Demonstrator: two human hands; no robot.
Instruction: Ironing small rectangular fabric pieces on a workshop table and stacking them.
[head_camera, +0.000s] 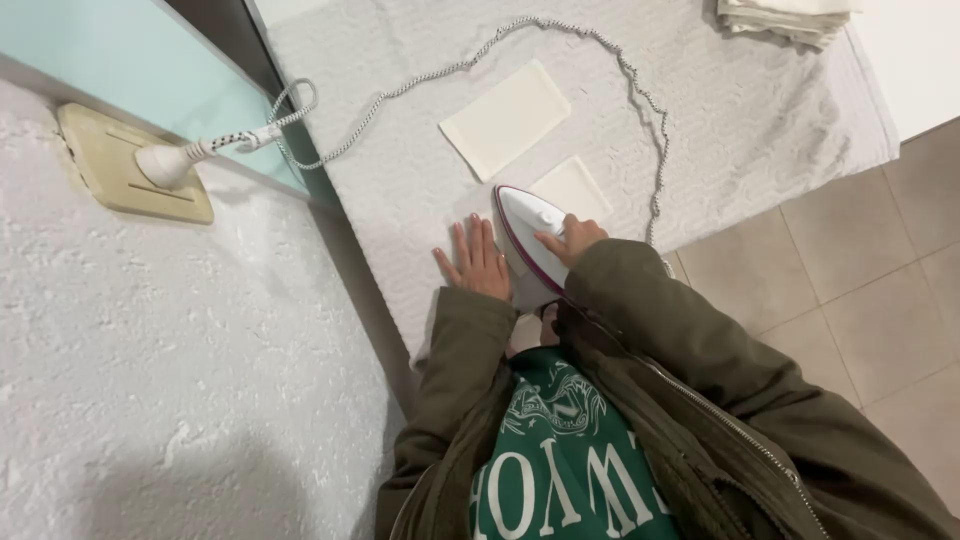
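Observation:
My right hand (570, 240) grips the handle of a white iron with a purple trim (528, 238), which rests on a small cream cloth (575, 187) on the white towel-covered surface (760, 120). My left hand (476, 260) lies flat, fingers spread, on the surface just left of the iron. A second, larger cream cloth rectangle (505, 120) lies flat beyond the iron. The iron's braided cord (640, 90) loops across the surface to a white plug (190, 155) in a beige wall socket (125, 165).
A stack of folded cream cloths (785, 18) sits at the far right corner of the surface. A rough white wall (170, 350) runs along the left, with a pale green panel (150, 70) above. Beige floor tiles (860, 280) lie to the right.

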